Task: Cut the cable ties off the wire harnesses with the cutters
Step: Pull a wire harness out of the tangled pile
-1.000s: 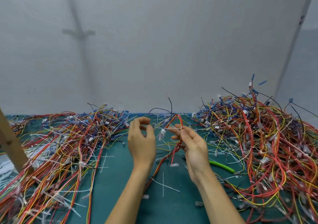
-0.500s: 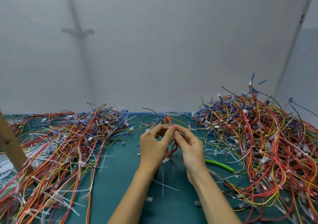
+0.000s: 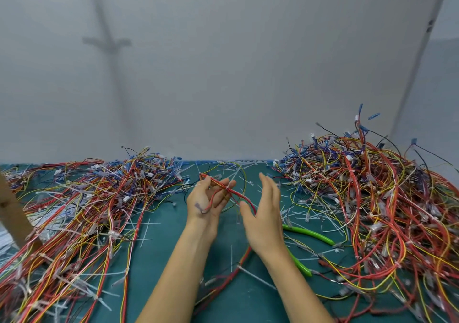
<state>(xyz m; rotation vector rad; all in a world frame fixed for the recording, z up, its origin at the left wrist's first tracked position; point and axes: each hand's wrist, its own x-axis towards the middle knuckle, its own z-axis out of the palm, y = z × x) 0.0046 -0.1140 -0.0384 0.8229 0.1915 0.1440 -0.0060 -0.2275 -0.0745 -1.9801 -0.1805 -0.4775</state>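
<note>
Head view: harness (image 3: 233,193) across left fingers (image 3: 224,197)

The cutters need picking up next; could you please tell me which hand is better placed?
Probably the right. The right hand is open and empty, and the cutters lie just beside its wrist. The left hand is busy holding the harness.

Red wire harness (image 3: 238,194) looped, possibly tied at its middle, green-handled cutters (image 3: 310,234) lying flat to its right
</note>
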